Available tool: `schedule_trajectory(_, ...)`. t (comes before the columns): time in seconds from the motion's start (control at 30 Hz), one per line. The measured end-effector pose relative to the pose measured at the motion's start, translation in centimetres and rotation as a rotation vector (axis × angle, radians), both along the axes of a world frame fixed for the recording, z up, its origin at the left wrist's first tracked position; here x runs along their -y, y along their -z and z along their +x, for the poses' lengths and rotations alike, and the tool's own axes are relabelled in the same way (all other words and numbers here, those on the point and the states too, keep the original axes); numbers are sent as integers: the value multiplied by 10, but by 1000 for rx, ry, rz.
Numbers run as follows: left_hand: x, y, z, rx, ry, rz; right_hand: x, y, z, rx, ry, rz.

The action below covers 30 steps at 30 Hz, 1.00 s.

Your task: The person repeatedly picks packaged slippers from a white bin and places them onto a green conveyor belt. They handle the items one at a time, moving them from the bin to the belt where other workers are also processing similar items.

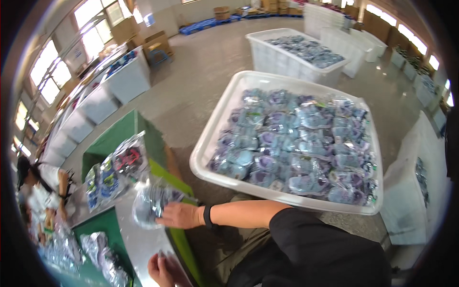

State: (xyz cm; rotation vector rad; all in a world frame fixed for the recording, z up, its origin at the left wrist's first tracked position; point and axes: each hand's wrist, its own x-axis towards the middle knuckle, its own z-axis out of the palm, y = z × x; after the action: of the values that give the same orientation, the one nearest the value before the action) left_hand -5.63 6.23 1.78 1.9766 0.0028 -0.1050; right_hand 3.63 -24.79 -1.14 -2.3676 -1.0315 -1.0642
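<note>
On the metal edge of the work table (136, 239) lies a clear plastic bag of grey-blue shoes (152, 203). My right hand (180, 216), with a black band at the wrist, reaches in from the right and has its fingers closed on the near edge of that bag. Lower down, over the same metal edge, my left hand (161, 270) is partly cut off by the frame. Its fingers are curled together, and what they hold, if anything, is too small to make out. Beyond the bag lie bagged blue-and-green shoes (101, 185) and bagged black-and-red shoes (128, 160).
A large white bin (205, 153) full of bagged light-blue and purple shoes stands close on my right. Behind it is another filled white bin (267, 57). A green conveyor belt (126, 260) carries bagged shoes (103, 258). Across it sits another person (45, 191).
</note>
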Motion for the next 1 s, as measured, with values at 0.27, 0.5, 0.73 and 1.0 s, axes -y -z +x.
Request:
schedule_trajectory(0.27,7,4,-3,56,-123,-186,-31,-47,47,-32,-298,-93)
schedule_trajectory(0.5,7,-9,-15,105,-71,-230,9,-36,28,133,-103,-191)
schedule_trajectory(0.73,19,1,-7,109,-110,-164,4,-16,70,-18,43,5)
schedule_trajectory(1.0,23,-12,-13,118,-169,-224,-12,-39,74,-257,-376,152)
